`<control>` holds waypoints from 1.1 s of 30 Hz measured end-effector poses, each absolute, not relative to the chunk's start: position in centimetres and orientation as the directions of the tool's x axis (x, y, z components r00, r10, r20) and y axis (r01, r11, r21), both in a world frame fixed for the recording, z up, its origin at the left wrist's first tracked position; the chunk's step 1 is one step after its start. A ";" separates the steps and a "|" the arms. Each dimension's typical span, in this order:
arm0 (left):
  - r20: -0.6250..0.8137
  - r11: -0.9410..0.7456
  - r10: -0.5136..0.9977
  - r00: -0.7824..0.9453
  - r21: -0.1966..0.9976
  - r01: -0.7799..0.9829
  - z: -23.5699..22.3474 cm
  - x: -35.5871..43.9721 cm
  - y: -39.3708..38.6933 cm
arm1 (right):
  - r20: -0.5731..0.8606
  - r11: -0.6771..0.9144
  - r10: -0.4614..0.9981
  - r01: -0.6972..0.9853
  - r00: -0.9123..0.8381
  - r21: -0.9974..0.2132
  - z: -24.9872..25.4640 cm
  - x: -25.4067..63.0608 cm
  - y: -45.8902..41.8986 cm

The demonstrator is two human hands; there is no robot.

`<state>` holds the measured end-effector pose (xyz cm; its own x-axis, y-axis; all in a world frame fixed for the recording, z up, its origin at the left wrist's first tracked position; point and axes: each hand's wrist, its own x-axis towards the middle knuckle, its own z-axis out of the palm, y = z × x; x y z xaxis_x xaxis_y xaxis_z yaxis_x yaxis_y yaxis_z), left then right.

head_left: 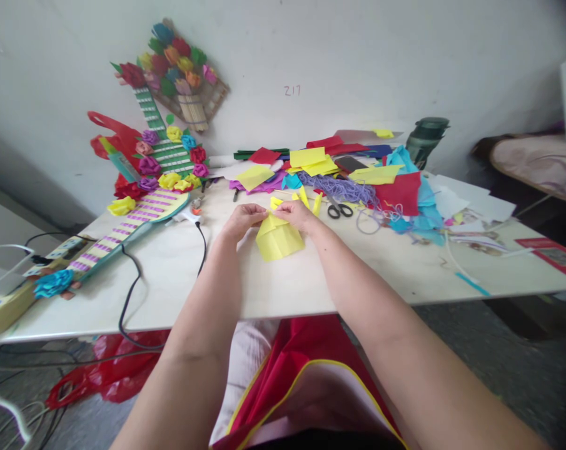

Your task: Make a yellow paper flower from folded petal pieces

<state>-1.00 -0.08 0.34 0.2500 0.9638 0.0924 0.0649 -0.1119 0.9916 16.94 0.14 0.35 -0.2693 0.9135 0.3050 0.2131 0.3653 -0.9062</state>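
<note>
A piece of yellow crepe paper (279, 240) hangs from my fingers over the table, its lower part spread out and its top edge gathered. My left hand (246, 220) pinches the upper left of it. My right hand (296, 214) pinches the top right, close to the left fingertips. Just behind my right hand lie several small yellow paper strips (317, 203). Black-handled scissors (339, 210) rest to the right of them.
Behind stands a heap of coloured paper with purple yarn (339, 187) and a dark green bottle (426, 142). On the left are a flower-decorated guitar shape (146, 206), a glue gun (189, 215) with a black cord, and a power strip (62, 250).
</note>
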 end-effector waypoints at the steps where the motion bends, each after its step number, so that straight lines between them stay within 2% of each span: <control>1: 0.091 -0.110 0.963 0.252 0.992 0.061 0.4 -1.0 -0.1 | 0.319 0.380 0.909 0.215 -0.269 -0.900 0.2 16.9 0.3; 8: 0.066 -0.070 0.941 0.331 0.998 -0.002 0.6 -1.4 -0.3 | 0.367 0.417 0.895 0.182 -0.255 -0.891 0.2 17.0 0.2; 25: 0.066 -0.087 0.961 0.270 0.994 0.068 0.5 -1.3 -0.1 | 0.344 0.391 0.908 0.189 -0.241 -0.901 -0.1 17.0 0.3; 33: 0.046 -0.065 0.950 0.310 0.997 0.049 0.5 -1.0 -0.3 | 0.359 0.408 0.901 0.194 -0.245 -0.892 -0.3 16.9 0.6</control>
<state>-1.01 -0.35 0.53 0.3101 0.9496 0.0464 0.0490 -0.0647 0.9967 16.93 0.62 -0.30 -0.2453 0.9005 0.3590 0.1944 0.4085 -0.8918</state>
